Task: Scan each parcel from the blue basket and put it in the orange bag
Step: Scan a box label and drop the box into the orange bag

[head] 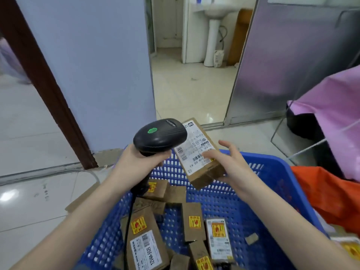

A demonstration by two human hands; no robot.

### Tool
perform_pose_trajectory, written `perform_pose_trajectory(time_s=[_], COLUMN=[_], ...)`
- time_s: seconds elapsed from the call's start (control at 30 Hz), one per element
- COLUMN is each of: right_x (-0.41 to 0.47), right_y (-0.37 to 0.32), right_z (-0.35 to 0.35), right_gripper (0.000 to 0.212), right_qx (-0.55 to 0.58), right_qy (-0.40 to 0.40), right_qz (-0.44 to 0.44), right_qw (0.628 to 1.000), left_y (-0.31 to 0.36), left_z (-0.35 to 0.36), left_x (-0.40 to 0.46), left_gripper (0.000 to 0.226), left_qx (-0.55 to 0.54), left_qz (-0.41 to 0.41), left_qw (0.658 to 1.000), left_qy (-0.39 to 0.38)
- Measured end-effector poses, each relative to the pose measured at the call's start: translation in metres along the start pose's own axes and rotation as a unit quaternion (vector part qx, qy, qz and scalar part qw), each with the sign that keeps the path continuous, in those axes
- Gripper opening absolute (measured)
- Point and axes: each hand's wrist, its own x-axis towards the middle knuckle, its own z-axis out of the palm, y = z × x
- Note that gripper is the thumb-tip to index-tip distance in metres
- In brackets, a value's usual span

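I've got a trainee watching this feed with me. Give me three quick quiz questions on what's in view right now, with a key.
1. True or false: the left hand holds the scanner.
2. The right hand holds: A) a parcel with its label up, B) the orange bag, C) nothing.
3. Fill in: the unscanned parcels lie in the ____ basket.

Key: 1 true; 2 A; 3 blue.

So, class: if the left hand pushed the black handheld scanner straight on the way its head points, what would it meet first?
Probably the white label of the brown cardboard parcel held by the right hand; the black handheld scanner in the left hand nearly touches it.
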Motion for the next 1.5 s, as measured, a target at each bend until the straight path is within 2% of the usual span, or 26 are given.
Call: perform_pose_trajectory(time_s=[0.07,0.13,0.3,0.47,0.63,0.83,0.93,1.07,1.23,1.33,1.5], right_x=[-0.019,-0.033,-0.049,-0.042,-0.033,-0.021,-0.017,-0.016,-0.018,-0.018,-0.014], right_y=[-0.007,-0.007,0.009,0.028,0.032,0.035,0.037,0.038,0.033,0.031,0.031], right_z=[-0.02,-0.038,-0.07,-0.085,-0.09,-0.085,-0.082,-0.082,-0.086,-0.087,-0.088], right_gripper=[0.064,0.069,0.109,0.091,0.091,0.07,0.057,0.063,0.079,0.081,0.076], right_qx=[0.009,0.001,0.002,0.016,-0.018,-0.087,-0.102,-0.099,-0.088,-0.075,-0.09], right_qy=[0.008,0.024,0.078,0.113,0.125,0.089,0.073,0.038,-0.073,-0.054,0.031], right_qz=[-0.012,-0.026,-0.051,-0.047,-0.046,-0.052,-0.046,-0.032,-0.017,-0.021,-0.033], right_qw=[1.0,0.999,0.996,0.992,0.991,0.991,0.991,0.994,0.993,0.996,0.995], left_y=[0.011,0.018,0.014,-0.001,-0.012,-0.02,-0.022,-0.024,-0.028,-0.027,-0.021], left_z=[0.017,0.034,0.07,0.079,0.08,0.092,0.094,0.095,0.089,0.086,0.082], left_x=[-0.005,-0.01,-0.02,-0.019,-0.015,-0.013,-0.01,-0.01,-0.006,-0.006,-0.01], left_gripper=[0.011,0.01,0.015,0.04,0.062,0.046,0.04,0.038,0.041,0.03,0.02], left_qx=[-0.037,-0.058,-0.059,0.045,0.078,0.099,0.09,0.081,0.061,0.043,0.027], left_qz=[0.002,0.002,-0.023,0.014,0.033,0.019,0.017,0.02,0.001,0.004,0.017], left_qw=[0.999,0.998,0.998,0.998,0.991,0.976,0.975,0.98,0.988,0.99,0.989], left_qy=[0.001,0.0,-0.007,-0.05,-0.104,-0.194,-0.205,-0.179,-0.144,-0.136,-0.146])
